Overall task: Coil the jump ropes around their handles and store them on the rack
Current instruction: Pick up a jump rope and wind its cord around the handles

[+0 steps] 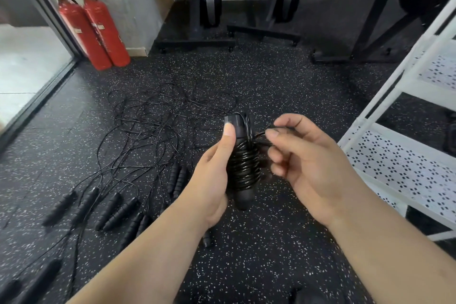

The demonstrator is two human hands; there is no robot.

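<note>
While the left grip (212, 175) curls round the paired handles (243, 170), thumb laid along their upper end, the right grip (308, 163) pinches the loose rope tail (259, 134) just right of the coil. The bundle sits at frame centre, its long axis near upright in the picture. The tail leaves it rightward, so the right grip is nearer for the final tuck. The rack (399, 170) stands at the right edge, on that same side. Uncoiled ropes (158, 116) lie tangled on the floor (246, 254), centre left.
</note>
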